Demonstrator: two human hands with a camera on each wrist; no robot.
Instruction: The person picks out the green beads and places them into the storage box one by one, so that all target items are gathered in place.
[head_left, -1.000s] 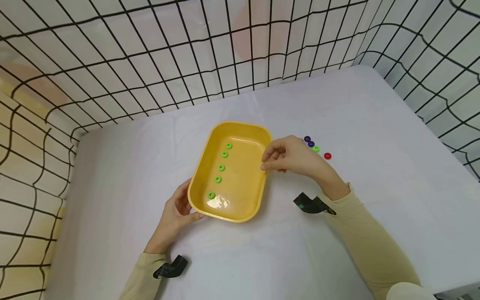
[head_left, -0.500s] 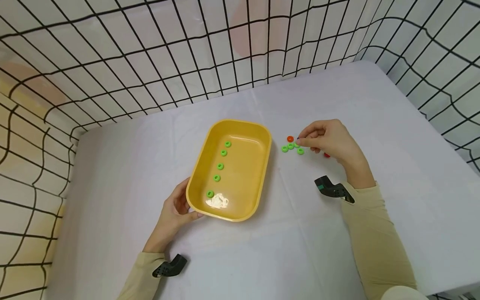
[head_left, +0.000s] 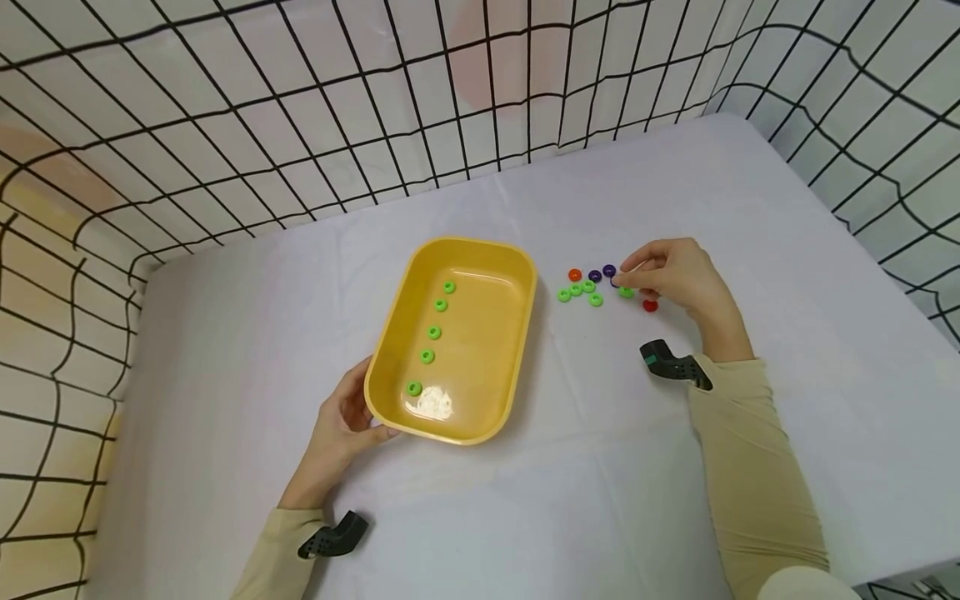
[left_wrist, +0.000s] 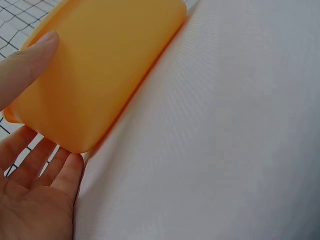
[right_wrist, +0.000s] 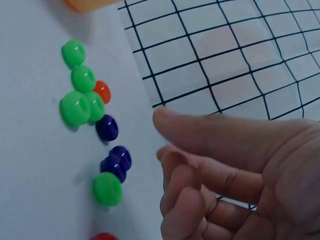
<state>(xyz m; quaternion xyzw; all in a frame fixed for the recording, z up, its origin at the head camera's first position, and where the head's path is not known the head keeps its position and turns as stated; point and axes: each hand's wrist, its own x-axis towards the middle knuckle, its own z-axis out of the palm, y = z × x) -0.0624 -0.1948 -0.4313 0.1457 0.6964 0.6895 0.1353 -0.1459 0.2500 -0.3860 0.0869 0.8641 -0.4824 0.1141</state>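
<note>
My left hand (head_left: 341, 421) holds the near left corner of a yellow plastic tray (head_left: 480, 433), thumb on its outer wall and fingers at the corner edge. Inside the tray, several green ring beads (head_left: 434, 332) lie in a slanting row. Over a small group of loose beads to the right hovers my right hand (head_left: 671, 271). Its thumb and index fingertips stand apart in the right wrist view, with nothing seen between them. Nearest to it are purple beads (right_wrist: 107, 128) and a green bead (right_wrist: 107, 189); a red bead (head_left: 650, 306) lies just below the hand.
More green beads (head_left: 576, 289) and an orange bead (head_left: 574, 275) lie between the tray and the right hand. White cloth (head_left: 525, 517) covers the table. A black wire grid (head_left: 420, 100) borders the back and sides.
My right hand has moved from the tray's right rim rightward to the loose beads, then shifted only slightly, leaving purple beads in view. The left hand stays at the tray corner.
</note>
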